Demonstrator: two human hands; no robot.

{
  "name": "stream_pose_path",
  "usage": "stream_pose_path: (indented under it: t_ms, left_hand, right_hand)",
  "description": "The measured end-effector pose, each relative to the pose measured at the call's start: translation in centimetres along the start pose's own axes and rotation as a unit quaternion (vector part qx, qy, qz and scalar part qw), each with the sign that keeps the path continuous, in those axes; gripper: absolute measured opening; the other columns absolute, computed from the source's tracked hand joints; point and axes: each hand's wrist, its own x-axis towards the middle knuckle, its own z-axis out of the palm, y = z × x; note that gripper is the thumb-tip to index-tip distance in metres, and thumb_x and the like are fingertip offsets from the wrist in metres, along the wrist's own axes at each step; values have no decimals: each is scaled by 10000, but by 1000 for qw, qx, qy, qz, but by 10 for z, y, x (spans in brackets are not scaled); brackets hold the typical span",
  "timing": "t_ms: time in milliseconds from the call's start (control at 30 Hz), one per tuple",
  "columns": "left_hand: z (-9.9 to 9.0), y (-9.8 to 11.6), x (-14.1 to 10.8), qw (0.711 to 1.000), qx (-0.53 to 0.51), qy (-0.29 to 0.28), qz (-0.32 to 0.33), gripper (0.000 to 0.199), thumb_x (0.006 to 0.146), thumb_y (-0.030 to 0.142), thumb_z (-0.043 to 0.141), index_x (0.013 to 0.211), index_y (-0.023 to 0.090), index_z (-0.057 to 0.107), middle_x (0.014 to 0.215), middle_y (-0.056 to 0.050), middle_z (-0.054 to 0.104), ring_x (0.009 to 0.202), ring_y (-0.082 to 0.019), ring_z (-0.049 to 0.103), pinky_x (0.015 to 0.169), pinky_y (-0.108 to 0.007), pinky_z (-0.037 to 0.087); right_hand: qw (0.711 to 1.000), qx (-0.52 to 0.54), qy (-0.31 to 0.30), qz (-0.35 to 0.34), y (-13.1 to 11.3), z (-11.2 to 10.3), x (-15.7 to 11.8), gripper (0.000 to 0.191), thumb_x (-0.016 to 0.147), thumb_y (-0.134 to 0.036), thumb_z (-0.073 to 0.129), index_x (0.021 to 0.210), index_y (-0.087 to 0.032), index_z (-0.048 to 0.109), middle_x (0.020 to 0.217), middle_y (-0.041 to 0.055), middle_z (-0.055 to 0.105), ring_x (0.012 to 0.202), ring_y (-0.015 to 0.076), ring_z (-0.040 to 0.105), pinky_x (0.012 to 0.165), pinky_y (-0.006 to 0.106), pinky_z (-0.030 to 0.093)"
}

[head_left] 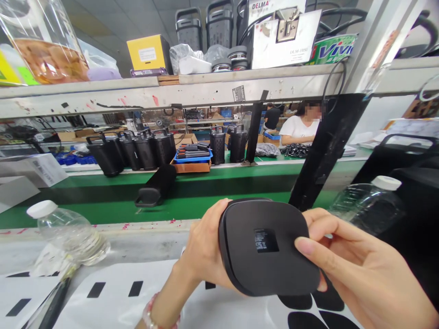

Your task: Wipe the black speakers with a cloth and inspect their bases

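Though barely parted, fingers (305, 246) on device (267, 262)

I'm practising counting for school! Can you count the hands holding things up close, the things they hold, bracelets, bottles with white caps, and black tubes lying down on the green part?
Hands (left hand, right hand): 2
Held black thing: 1
Beaded bracelet: 1
Bottles with white caps: 2
Black tube lying down: 1
Total: 7
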Motion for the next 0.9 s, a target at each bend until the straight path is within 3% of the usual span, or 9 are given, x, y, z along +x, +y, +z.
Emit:
stream_pose_path:
  t_ms: [367, 600, 767, 900]
  left_hand:
    - [-4, 15, 18, 998, -41, 0, -38, 1133, 508, 733, 763, 1438, 275, 306, 1075, -95, 672, 934, -323, 720, 716, -391, 628]
    - [-3, 15, 18, 999, -32, 0, -32, 1217, 455, 717, 793, 1453, 265, 262, 1074, -102, 672, 908, -324, 722, 671, -377, 623]
    - [-2, 14, 15, 1000, -25, 0, -18, 1237, 496, 729, 770, 1482, 242, 202, 1158, -143, 656, 963, -341, 715, 714, -400, 629]
    - [-4, 13, 16, 999, -22, -6, -23, 1213, 480, 730, 774, 1456, 239, 248, 1142, -139, 665, 959, -349, 719, 694, -399, 633]
  right_hand:
    - [1000, -18, -10, 8, 2, -3, -2, 288, 623, -368, 868, 635, -205, 630, 803, -8, 522, 510, 84, 504, 360, 175, 445]
    - [1000, -19, -6, 13, 3, -5, -3, 311, 587, -385, 883, 619, -204, 633, 775, -5, 517, 503, 97, 498, 340, 189, 431]
    - [1000, -24, -12, 16, 3, -5, -2, 299, 614, -385, 870, 638, -206, 633, 795, -7, 528, 483, 84, 501, 354, 189, 438]
    - [999, -28, -15, 13, 3, -5, -1, 285, 636, -386, 857, 639, -211, 632, 785, -10, 519, 489, 90, 505, 352, 192, 437]
